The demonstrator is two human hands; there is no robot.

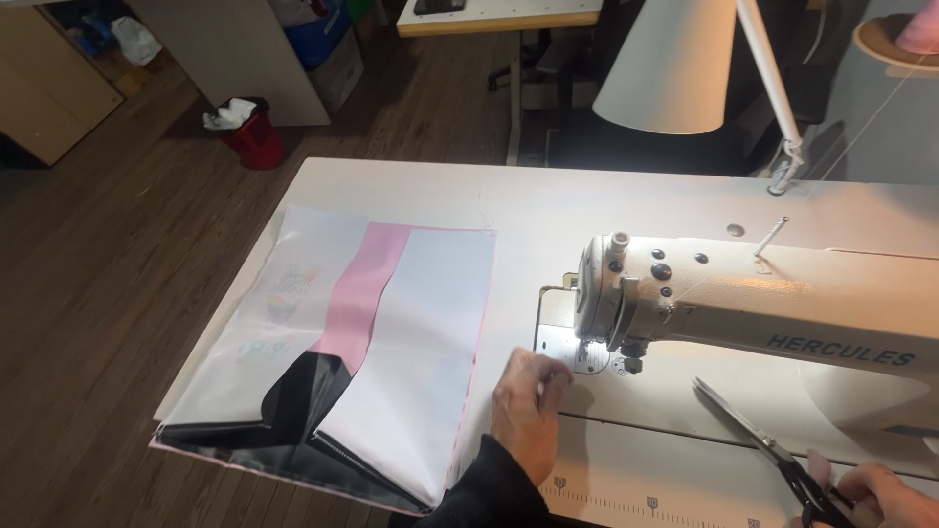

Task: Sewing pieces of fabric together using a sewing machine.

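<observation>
My left hand (525,403) rests on the white table just in front of the needle plate (567,337) of the cream sewing machine (743,298); its fingers are curled near the presser foot and I cannot see anything gripped in them. My right hand (875,494) is at the bottom right corner and holds black-handled scissors (753,430), blades pointing up-left toward the machine. To the left of my left hand lies a flat piece of white, pink and black fabric (381,352) with a zipper along its near edge.
A white lamp shade (670,64) on a white arm hangs above the table's (548,205) far side. A ruler strip (626,506) runs along the near edge. On the wooden floor stand a red bin (252,137) and white furniture.
</observation>
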